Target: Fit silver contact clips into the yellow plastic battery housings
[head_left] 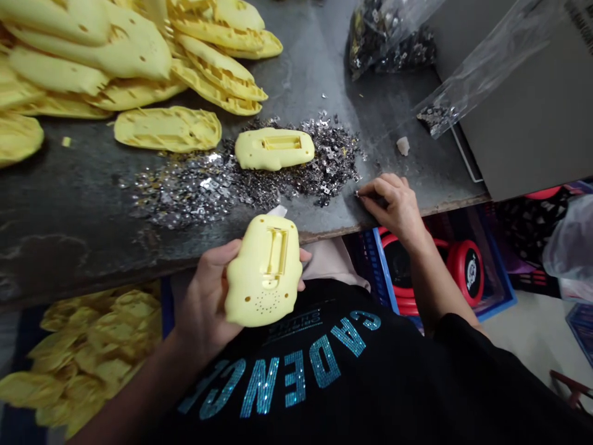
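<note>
My left hand (210, 290) grips a yellow plastic shell (262, 303) by its sides, in front of my chest. Its outer face shows an uncovered battery compartment, screw holes and a patch of small speaker holes. Over at the table's front edge, my right hand (393, 201) has thumb and forefinger pinched on a tiny metal piece (357, 194). Just left of those fingers spreads a heap of small metal contact plates (199, 191). A second yellow shell (274, 161) lies on the heap, compartment side up. Another shell (167, 128) rests beside it with its hollow inside facing up.
Yellow shells (134, 49) are piled at the table's back left. Clear bags of metal parts (393, 43) stand at the back right, near a grey box (537, 105). Below the edge are a crate of yellow parts (102, 346) and a blue crate (377, 266) with red-rimmed items.
</note>
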`<state>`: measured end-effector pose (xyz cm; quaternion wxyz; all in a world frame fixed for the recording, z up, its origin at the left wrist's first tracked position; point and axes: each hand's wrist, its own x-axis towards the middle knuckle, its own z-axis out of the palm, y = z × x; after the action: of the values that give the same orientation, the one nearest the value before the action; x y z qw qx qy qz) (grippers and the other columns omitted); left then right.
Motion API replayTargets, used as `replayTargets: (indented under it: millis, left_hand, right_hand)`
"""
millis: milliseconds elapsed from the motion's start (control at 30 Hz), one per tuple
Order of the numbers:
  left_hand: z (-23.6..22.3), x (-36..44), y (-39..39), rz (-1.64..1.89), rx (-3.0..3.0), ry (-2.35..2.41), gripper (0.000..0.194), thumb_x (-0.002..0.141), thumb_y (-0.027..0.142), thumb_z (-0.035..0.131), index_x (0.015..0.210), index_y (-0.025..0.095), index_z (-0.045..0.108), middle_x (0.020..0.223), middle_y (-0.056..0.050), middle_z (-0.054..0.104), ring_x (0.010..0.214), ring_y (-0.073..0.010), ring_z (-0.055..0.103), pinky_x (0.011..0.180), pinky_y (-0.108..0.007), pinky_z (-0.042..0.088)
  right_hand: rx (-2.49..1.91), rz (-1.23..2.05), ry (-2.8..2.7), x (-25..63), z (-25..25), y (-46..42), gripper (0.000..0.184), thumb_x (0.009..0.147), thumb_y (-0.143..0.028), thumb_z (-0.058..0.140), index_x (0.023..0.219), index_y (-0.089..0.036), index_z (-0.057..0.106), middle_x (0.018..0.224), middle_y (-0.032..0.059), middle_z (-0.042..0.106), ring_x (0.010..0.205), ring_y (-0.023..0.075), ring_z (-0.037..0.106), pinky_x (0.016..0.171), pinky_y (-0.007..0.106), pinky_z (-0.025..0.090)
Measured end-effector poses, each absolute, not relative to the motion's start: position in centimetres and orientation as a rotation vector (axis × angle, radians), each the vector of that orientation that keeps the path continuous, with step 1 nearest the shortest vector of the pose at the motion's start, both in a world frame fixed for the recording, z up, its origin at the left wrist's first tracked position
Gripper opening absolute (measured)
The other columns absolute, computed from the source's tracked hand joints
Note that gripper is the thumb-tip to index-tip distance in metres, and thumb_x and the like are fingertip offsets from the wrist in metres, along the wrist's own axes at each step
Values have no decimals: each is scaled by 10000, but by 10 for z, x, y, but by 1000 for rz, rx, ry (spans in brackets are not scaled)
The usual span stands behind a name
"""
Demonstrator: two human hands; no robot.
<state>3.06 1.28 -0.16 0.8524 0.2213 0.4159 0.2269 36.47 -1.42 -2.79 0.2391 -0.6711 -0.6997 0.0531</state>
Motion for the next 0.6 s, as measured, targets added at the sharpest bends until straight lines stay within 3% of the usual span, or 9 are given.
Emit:
replayTargets:
  millis: [133, 233, 333, 500, 600]
  left_hand:
    - [-4, 31, 12, 479, 486, 859, 641, 955, 605, 611, 1283, 89, 805, 1127, -243, 863, 804, -337, 835, 630, -374, 692]
    - [-5, 33, 10, 488, 482, 807, 627, 982, 601, 586, 1279, 92, 800, 1103, -227, 867, 794, -325, 835, 582, -345, 666]
    - [-4, 38, 6, 490, 463, 735, 636, 986, 631, 600, 1281, 103, 798, 1090, -207, 876, 774, -303, 837, 545, -315, 634]
    - [-2, 44, 3, 499, 458, 622, 554, 987, 595, 651, 1231, 122, 804, 1062, -166, 888, 775, -279, 849, 620, -318, 655]
    - [-4, 43, 2, 501, 465, 579, 562, 968, 594, 683, 1266, 131, 795, 1057, -163, 888, 782, -302, 853, 583, -331, 639]
  right_hand:
    - [-1832, 161, -1886, 368, -31, -18, 130, 1042, -310, 683, 1116, -266, 781, 1071, 69, 792, 1048, 280, 702, 965, 443, 477]
    - [-1800, 180, -1851, 368, -33, -18, 124, 1032, -313, 700, 1072, -251, 800, 1071, 78, 793, 1058, 287, 711, 972, 456, 502]
    - [-1729, 232, -1784, 359, -25, -22, 115, 1035, -313, 702, 996, -267, 800, 1004, 57, 788, 989, 273, 716, 919, 446, 527]
    - [-1427, 403, -1818, 320, 8, -35, 65, 1050, -340, 760, 1095, -360, 803, 1032, 2, 840, 920, 255, 752, 904, 468, 530]
    - [-1259, 479, -1877, 296, 21, -35, 100, 1056, -300, 757, 1114, -373, 794, 1064, -2, 843, 960, 259, 766, 913, 473, 537]
